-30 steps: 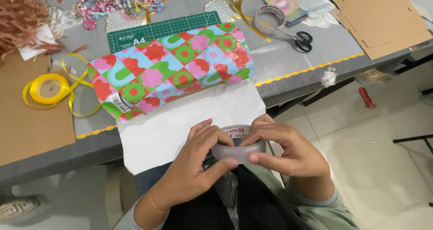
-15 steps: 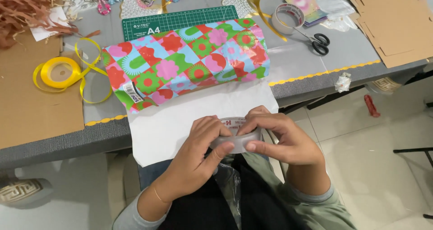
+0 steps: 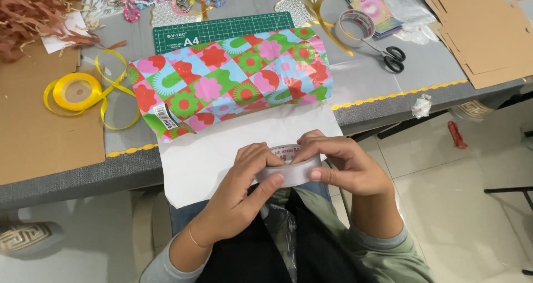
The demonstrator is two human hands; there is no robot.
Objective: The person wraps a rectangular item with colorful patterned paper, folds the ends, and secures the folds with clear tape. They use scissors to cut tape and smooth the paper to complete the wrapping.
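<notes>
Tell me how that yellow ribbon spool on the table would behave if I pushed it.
The yellow ribbon spool lies flat, so it would probably slide rather than roll. It looks light. Its loose ribbon tail curls floppily beside it and would likely drag or snag.

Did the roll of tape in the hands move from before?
No. The tape roll stays below the wrapped box, over the white paper's hanging edge; only the camera shifted.

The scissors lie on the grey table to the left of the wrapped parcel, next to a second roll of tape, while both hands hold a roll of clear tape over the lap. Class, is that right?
Not quite. In the head view the scissors lie to the right of the wrapped parcel, not the left. The rest holds: they sit by a second roll of tape on the grey table, and the left hand and right hand hold the roll of clear tape.
</notes>
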